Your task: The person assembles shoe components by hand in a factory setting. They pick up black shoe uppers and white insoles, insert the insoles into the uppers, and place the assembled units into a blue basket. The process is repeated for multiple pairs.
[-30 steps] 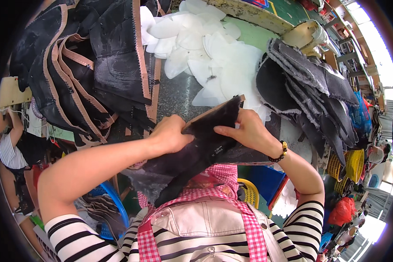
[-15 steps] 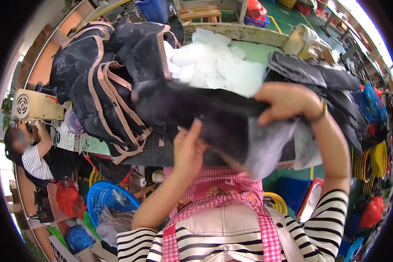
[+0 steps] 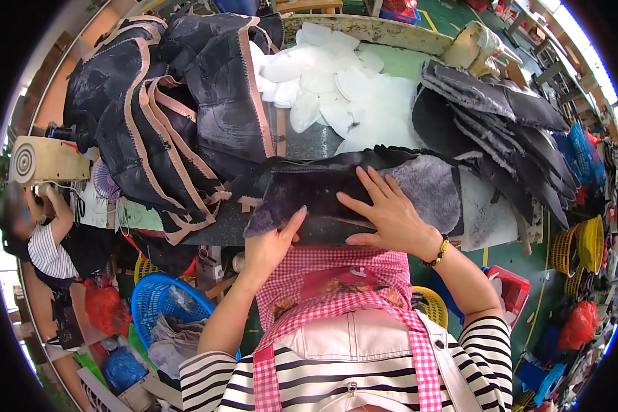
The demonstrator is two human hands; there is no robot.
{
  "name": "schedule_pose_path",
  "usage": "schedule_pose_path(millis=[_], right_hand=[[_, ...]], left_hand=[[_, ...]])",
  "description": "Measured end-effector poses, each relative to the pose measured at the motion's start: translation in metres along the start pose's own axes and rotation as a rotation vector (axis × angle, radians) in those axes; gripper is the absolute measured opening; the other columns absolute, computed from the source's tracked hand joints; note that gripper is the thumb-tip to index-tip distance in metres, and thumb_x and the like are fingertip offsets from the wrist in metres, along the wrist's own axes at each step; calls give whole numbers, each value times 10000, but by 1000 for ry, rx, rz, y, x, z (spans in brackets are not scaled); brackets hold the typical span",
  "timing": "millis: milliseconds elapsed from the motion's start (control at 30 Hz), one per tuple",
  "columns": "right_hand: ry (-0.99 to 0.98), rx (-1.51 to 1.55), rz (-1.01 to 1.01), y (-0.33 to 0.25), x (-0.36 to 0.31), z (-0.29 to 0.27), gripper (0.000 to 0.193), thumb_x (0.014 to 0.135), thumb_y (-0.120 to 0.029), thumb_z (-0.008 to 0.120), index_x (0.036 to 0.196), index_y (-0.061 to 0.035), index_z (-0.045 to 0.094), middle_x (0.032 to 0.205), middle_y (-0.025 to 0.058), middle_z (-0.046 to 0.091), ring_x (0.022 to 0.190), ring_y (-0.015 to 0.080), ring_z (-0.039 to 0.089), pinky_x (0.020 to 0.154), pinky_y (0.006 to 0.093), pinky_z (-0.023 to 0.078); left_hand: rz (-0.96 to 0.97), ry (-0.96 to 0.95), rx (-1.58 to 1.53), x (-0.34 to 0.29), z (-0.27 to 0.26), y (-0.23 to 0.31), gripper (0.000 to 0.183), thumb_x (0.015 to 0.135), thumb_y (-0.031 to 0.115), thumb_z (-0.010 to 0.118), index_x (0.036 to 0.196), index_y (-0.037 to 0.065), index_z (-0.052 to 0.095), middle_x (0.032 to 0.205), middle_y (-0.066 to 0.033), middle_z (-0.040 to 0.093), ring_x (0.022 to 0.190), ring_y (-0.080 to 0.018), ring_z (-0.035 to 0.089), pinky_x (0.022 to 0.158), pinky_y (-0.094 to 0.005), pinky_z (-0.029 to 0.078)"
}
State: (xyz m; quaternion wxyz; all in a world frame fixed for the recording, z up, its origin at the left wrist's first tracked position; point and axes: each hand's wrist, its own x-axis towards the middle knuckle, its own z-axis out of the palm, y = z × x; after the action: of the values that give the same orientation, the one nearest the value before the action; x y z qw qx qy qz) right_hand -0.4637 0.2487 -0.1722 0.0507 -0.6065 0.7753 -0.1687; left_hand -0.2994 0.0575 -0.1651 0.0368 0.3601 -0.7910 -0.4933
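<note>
The person stands close against the worktable (image 3: 501,220), both hands on a large dark piece of leather-like material (image 3: 336,189) that lies flat along the near edge. Its upper face is black to purplish, and toward the right it shows a fuzzy grey patch. The right hand (image 3: 384,213) lies on top of the piece, palm down, fingers spread wide and flat — pressing, not gripping anything. The left hand (image 3: 271,244) is at the near edge of the same piece, thumb up over the top face; the other fingers seem to be tucked under the edge, though from here I can't quite see them, so it looks like a loose pinch on the rim. A beaded bracelet (image 3: 438,253) sits on the right wrist.

To the left of the piece is a heap of black cut panels with tan edging (image 3: 158,117), piled high and hanging over the table's edge. Behind the hands lies a scatter of white cut shapes (image 3: 336,89), and to the right a fanned stack of dark grey pieces (image 3: 508,130). Below the table on the left stands a blue plastic basket (image 3: 161,305), and another person in a striped top (image 3: 48,250) is at the far left.
</note>
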Motion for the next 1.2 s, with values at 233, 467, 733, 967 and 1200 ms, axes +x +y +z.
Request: schedule_pose_path(millis=[233, 467, 733, 967, 1200], right_hand=[[125, 146, -3, -18, 61, 6, 519, 692, -292, 781, 1059, -13, 542, 1169, 183, 488, 1086, 362, 493, 898, 427, 462], [275, 332, 190, -2, 102, -5, 179, 869, -144, 565, 853, 31, 537, 715, 239, 561, 684, 427, 561, 631, 451, 468], [-191, 651, -49, 27, 107, -40, 440, 822, -336, 702, 1051, 35, 643, 1076, 192, 639, 960, 304, 624, 847, 363, 486], [-197, 123, -223, -6, 64, -41, 748, 661, -291, 806, 1259, 46, 508, 1335, 221, 497, 1234, 348, 494, 1035, 433, 393], [-351, -33, -246, -6, 86, -23, 721, 639, -165, 742, 1278, 57, 492, 1354, 214, 496, 1265, 328, 477, 1067, 417, 378]], left_hand=[[883, 443, 417, 14, 15, 12, 220, 810, 211, 725, 943, 49, 662, 898, -146, 642, 752, -331, 616, 652, -410, 503], [633, 157, 122, 54, -1, -5, 371, 850, 342, 668, 974, -6, 640, 994, -187, 647, 893, -368, 612, 782, -427, 469], [262, 175, 106, 68, -4, 28, 430, 826, 397, 681, 816, -33, 685, 668, -203, 649, 637, -379, 644, 630, -427, 497], [506, 354, 235, 83, 17, -1, 286, 807, 257, 702, 818, -28, 674, 771, -192, 666, 724, -380, 624, 668, -434, 497], [573, 386, 469, 86, 31, -6, 239, 811, 232, 705, 854, -1, 672, 801, -162, 654, 758, -364, 611, 697, -439, 489]])
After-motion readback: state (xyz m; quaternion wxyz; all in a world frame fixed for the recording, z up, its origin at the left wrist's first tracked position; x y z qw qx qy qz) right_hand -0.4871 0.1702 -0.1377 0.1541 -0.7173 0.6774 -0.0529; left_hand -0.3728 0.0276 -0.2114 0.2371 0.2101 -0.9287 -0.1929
